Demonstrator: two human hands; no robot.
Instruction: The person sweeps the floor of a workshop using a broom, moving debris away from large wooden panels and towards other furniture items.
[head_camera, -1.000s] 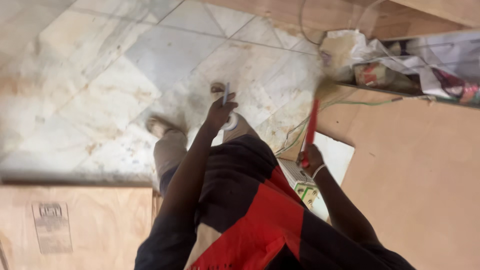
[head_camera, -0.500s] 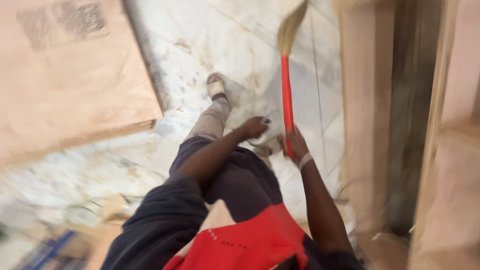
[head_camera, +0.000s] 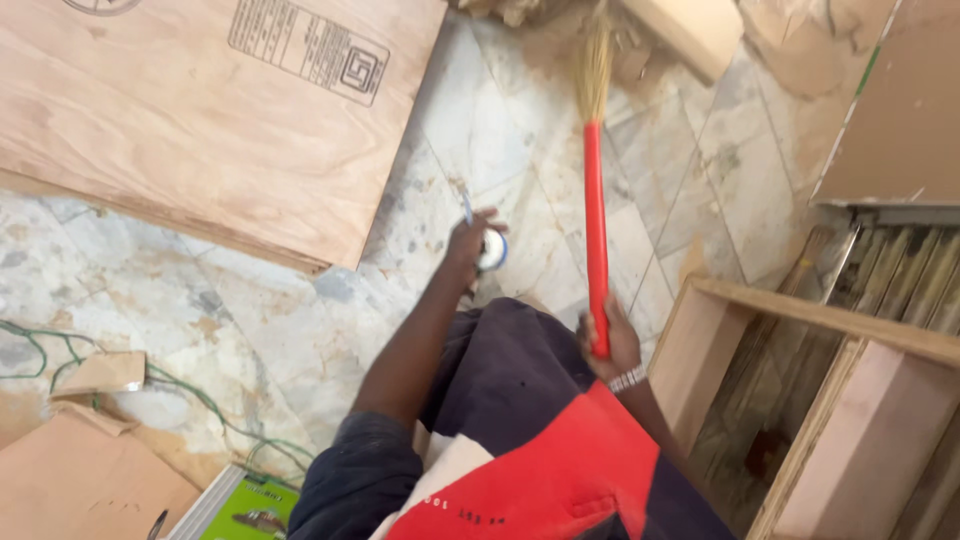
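Sweeping stance on a marble floor (head_camera: 250, 330)
Right hand (head_camera: 607, 338) grips a red-handled broom (head_camera: 595, 215); left hand (head_camera: 470, 238) clutches a small white roll (head_camera: 493, 250).

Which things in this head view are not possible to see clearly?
- Left hand: it grips a small white and blue thing; too small to tell its kind.
- Broom: its handle end is hidden inside the right hand.
- Green box: cut off by the bottom edge.
- Plywood sheet: cut off by the top edge.
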